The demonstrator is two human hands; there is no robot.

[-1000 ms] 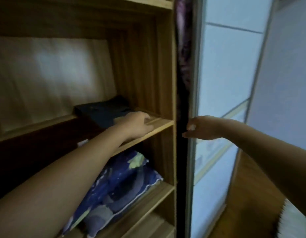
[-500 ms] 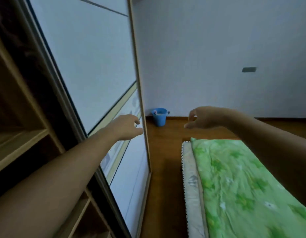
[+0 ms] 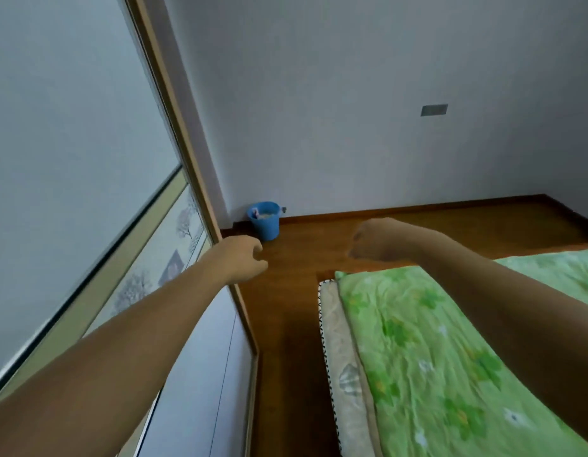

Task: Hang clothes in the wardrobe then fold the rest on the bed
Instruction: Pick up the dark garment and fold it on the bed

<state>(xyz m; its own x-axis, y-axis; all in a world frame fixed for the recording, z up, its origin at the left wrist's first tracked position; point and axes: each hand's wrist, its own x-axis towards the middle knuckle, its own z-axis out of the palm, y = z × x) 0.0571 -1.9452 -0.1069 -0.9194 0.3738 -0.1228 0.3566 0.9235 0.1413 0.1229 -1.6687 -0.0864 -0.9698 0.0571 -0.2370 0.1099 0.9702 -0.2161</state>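
The wardrobe [image 3: 71, 143] fills the left side of the view. Only its pale sliding door shows, framed in light wood. It slants away toward the room's far corner. A lighter band printed with small bare trees [image 3: 174, 245] crosses the door at a slant.

The bed [image 3: 339, 341] lies at the lower right, separated from the wardrobe by a strip of brown wooden floor [image 3: 286, 324]. A wrinkled green quilt [image 3: 451, 357] with a leafy pattern covers it. Along its left side the pale mattress edge shows, trimmed with dark stitching.

Both my bare arms reach forward into the view. My left hand [image 3: 241, 258] hangs in the air just in front of the door's far edge, its fingers loosely curled and holding nothing. My right hand [image 3: 375, 240] is raised above the floor near the bed's far corner, with the back of the hand toward me. Its fingers are also loosely curled and hold nothing. The two hands are well apart and touch nothing.

A small blue bucket [image 3: 264, 221] stands on the floor in the far corner, where the wardrobe meets the white wall [image 3: 352, 94]. Something pale lies inside it, too small to identify. A small grey rectangular plate [image 3: 434, 110] is set higher up on the wall.
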